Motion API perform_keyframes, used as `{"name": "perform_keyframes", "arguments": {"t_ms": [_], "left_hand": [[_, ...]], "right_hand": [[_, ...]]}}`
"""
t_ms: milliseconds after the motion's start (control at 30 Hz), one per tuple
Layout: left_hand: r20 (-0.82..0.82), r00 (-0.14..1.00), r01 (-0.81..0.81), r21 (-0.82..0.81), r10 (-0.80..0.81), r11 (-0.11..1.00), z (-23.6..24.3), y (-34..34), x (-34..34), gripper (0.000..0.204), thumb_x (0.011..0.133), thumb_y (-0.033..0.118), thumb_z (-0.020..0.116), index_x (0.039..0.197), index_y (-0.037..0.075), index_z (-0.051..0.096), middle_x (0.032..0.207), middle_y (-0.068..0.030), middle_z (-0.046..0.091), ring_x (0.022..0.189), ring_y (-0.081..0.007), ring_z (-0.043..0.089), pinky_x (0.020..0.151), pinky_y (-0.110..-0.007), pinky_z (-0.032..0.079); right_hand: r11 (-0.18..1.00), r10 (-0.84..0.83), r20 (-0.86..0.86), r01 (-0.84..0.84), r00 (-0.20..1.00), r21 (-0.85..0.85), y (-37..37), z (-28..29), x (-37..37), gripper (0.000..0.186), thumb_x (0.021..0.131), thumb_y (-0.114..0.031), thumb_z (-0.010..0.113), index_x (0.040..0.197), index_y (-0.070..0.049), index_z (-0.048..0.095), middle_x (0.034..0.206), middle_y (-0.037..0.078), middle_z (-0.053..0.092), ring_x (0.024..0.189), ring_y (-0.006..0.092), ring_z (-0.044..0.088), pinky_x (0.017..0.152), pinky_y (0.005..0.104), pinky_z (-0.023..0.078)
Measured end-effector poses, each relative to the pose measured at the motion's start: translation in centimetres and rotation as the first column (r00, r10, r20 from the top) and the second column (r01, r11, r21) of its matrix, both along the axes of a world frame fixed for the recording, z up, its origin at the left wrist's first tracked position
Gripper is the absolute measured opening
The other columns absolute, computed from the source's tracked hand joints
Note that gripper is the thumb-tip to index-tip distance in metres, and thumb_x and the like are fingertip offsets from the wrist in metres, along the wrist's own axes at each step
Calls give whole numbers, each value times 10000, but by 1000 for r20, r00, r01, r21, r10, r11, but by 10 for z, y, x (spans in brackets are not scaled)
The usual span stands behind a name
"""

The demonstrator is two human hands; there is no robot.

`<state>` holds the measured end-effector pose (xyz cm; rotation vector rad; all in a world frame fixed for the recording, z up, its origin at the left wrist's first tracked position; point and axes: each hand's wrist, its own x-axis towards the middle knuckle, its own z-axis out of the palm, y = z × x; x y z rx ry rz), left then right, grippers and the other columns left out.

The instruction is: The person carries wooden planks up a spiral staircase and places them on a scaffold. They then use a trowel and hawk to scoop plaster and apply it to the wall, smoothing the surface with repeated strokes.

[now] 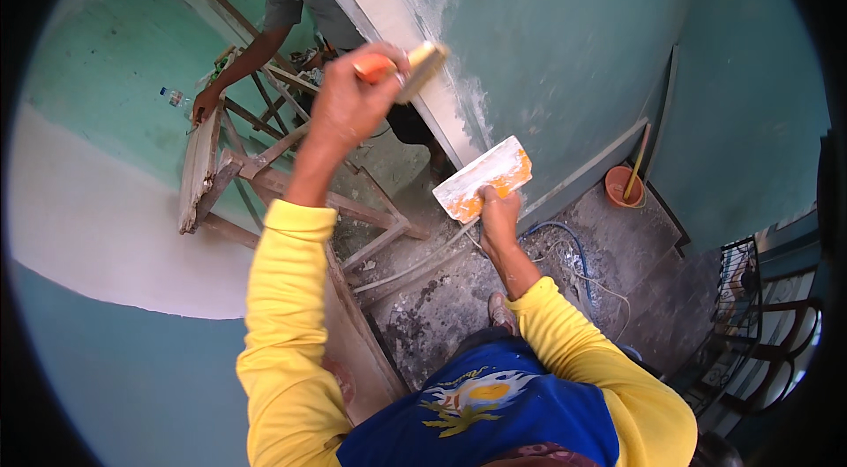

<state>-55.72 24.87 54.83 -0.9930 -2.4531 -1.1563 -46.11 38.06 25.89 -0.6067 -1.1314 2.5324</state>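
My left hand (348, 101) is raised near the white door-frame edge, its fingers closed round the orange handle of a putty knife (423, 71). The wide blade is blurred and close to the white strip. Lower and to the right, my right hand (501, 215) grips an orange plastic putty board (483, 180) by its near edge. White paste is smeared over much of the board. The green wall (565, 34) beside the frame carries whitish patches (472, 101) along its edge.
Through the opening, another person's arm (256, 56) rests by a wooden trestle (291, 184); a plastic bottle (175, 97) is near that hand. An orange bucket (623, 186) with a stick stands at right. Blue hose (578, 242) and cables cross the dusty floor (432, 317). Chairs (776, 335) stand far right.
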Motion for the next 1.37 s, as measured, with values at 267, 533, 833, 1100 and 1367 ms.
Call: {"name": "perform_keyframes", "arguments": {"t_ms": [267,533,833,1100,1367], "left_hand": [[-366,921,-76,172,136,982,136,-26,91,156,888,-66,665,1024,6,691,1048,-63,720,1158,-196,689,924,-303,543],[-104,929,-336,168,356,927,10,-136,176,121,901,-42,637,999,-23,706,1042,-155,758,1142,-241,714,913,-343,544],[417,848,-424,165,326,891,-168,-130,201,135,900,53,683,1023,21,731,1104,-163,789,960,-167,720,869,-305,536],[560,765,-474,155,318,867,-202,-144,243,156,889,70,706,1030,12,740,1055,-148,795,933,-137,709,852,-307,541],[544,781,-430,110,307,896,-199,-145,241,73,912,13,710,984,5,726,1097,-127,781,1206,-227,712,975,-322,530]], "right_hand": [[985,29,-75,-41,997,-168,-15,67,-54,368,905,31,541,1267,92,512,1155,160,625,1024,290,691,832,415,604],[963,200,-364,-251,910,-97,-12,288,-72,142,975,11,564,1072,103,514,1062,166,532,919,284,630,795,471,615],[890,289,-808,-456,513,29,48,528,-89,159,987,45,487,1139,53,440,1061,155,479,847,248,532,730,380,526],[958,234,-720,-31,653,284,68,382,-25,329,988,-4,584,1303,77,532,1220,132,644,1153,248,659,1006,414,556],[-270,284,-786,832,549,484,69,355,-61,303,1012,-122,679,1310,-73,681,1281,121,716,1114,300,668,1002,452,544]]}}
